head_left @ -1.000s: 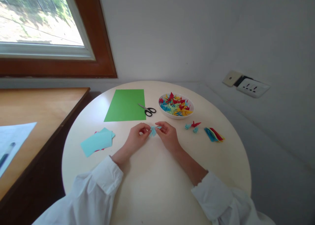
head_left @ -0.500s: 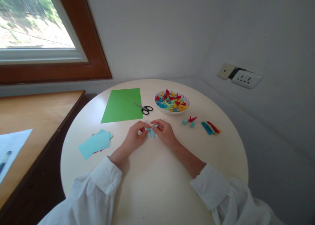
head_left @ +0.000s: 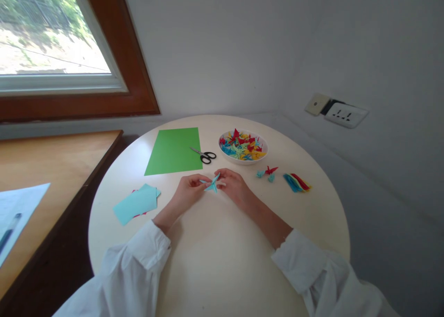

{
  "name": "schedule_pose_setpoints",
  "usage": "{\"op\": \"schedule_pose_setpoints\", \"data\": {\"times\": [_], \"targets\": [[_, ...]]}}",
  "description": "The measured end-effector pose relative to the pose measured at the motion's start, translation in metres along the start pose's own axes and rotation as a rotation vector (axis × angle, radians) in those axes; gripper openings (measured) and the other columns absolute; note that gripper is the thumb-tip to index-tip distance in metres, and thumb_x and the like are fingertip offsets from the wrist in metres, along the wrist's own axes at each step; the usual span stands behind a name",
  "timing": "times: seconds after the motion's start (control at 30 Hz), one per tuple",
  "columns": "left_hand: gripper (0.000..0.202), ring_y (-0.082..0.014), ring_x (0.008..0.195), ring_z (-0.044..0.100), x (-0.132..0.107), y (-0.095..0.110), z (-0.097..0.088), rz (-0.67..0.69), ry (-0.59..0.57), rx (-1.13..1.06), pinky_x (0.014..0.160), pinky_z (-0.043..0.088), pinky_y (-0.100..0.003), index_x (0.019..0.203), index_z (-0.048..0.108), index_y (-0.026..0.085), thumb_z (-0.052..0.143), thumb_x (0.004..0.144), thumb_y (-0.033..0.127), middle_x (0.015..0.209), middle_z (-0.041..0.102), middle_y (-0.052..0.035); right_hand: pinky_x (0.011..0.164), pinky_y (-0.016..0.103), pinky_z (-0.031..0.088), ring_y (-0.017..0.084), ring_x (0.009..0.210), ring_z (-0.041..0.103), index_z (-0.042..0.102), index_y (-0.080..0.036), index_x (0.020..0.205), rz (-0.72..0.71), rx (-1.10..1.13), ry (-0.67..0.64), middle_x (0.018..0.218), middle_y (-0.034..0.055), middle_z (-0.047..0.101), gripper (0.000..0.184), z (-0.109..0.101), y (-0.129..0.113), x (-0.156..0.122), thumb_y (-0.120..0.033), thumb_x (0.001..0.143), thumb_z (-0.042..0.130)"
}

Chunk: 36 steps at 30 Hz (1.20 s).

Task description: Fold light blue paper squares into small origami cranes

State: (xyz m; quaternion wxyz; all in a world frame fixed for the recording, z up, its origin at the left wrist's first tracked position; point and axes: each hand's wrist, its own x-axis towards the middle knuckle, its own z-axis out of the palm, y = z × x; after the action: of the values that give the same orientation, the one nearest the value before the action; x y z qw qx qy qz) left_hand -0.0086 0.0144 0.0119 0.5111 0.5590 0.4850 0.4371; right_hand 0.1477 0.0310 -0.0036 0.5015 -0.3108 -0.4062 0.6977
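A small light-blue folded paper piece (head_left: 211,184) is pinched between both hands near the middle of the round cream table (head_left: 222,257). My left hand (head_left: 189,193) grips its left side with closed fingertips. My right hand (head_left: 233,185) holds its right side, fingers curled round it. Both wrists rest on the tabletop.
Behind the hands lie a green sheet (head_left: 172,150), black-handled scissors (head_left: 205,155) and a white bowl (head_left: 243,147) of several coloured folded pieces. Small folded pieces (head_left: 267,172) and coloured strips (head_left: 297,182) sit to the right. Blue paper sheets (head_left: 136,203) lie left. A wooden desk (head_left: 45,169) stands left.
The blue paper piece has been turned and pulled wider between the fingertips. Both hands stay in the same place on the table. The camera has shifted slightly.
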Motion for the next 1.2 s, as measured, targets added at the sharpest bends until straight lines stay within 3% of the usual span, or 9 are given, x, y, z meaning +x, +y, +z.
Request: {"op": "schedule_pose_setpoints", "data": {"times": [0.2, 0.47, 0.9, 1.07, 1.2], "targets": [[0.022, -0.0072, 0.046, 0.047, 0.000, -0.003, -0.001, -0.040, -0.073, -0.137, 0.047, 0.032, -0.020, 0.070, 0.066, 0.013, 0.071, 0.057, 0.030, 0.056, 0.061, 0.0004, 0.065, 0.025, 0.038, 0.010, 0.063, 0.052, 0.063, -0.018, 0.066, 0.066, -0.039, -0.134, 0.063, -0.0027, 0.060, 0.015, 0.002, -0.002, -0.004, -0.019, 0.053, 0.069], [0.021, -0.0108, 0.059, 0.055, 0.001, -0.003, -0.003, -0.081, -0.160, -0.327, 0.061, 0.041, -0.025, 0.065, 0.063, 0.014, 0.075, 0.052, 0.025, 0.063, 0.062, -0.0002, 0.068, 0.028, 0.040, 0.011, 0.060, 0.053, 0.064, -0.018, 0.067, 0.072, -0.160, -0.127, 0.062, -0.0029, 0.062, 0.025, 0.005, -0.004, -0.008, -0.033, 0.051, 0.076], [0.023, -0.0094, 0.060, 0.056, 0.001, -0.011, -0.002, -0.074, -0.230, -0.430, 0.060, 0.040, -0.022, 0.078, 0.058, 0.016, 0.072, 0.060, 0.017, 0.062, 0.059, 0.0016, 0.063, 0.025, 0.036, 0.010, 0.058, 0.050, 0.063, -0.016, 0.065, 0.012, -0.232, -0.204, 0.059, -0.0035, 0.059, 0.024, 0.002, 0.003, -0.005, -0.038, 0.057, 0.072], [0.027, -0.0092, 0.060, 0.056, 0.001, -0.008, 0.002, -0.105, -0.146, -0.448, 0.062, 0.043, -0.024, 0.079, 0.057, 0.015, 0.073, 0.057, 0.020, 0.067, 0.060, 0.0003, 0.061, 0.025, 0.036, 0.010, 0.057, 0.048, 0.064, -0.017, 0.067, 0.000, -0.253, -0.173, 0.059, -0.0037, 0.058, 0.024, 0.004, 0.003, -0.005, -0.037, 0.056, 0.072], [0.022, -0.0084, 0.061, 0.054, 0.002, -0.006, 0.001, -0.066, 0.052, -0.429, 0.062, 0.044, -0.023, 0.073, 0.057, 0.015, 0.070, 0.060, 0.026, 0.067, 0.057, 0.0013, 0.057, 0.023, 0.033, 0.008, 0.054, 0.043, 0.065, -0.018, 0.065, -0.028, -0.247, -0.033, 0.056, -0.0047, 0.055, 0.021, 0.001, 0.007, -0.002, -0.033, 0.054, 0.073]]}}
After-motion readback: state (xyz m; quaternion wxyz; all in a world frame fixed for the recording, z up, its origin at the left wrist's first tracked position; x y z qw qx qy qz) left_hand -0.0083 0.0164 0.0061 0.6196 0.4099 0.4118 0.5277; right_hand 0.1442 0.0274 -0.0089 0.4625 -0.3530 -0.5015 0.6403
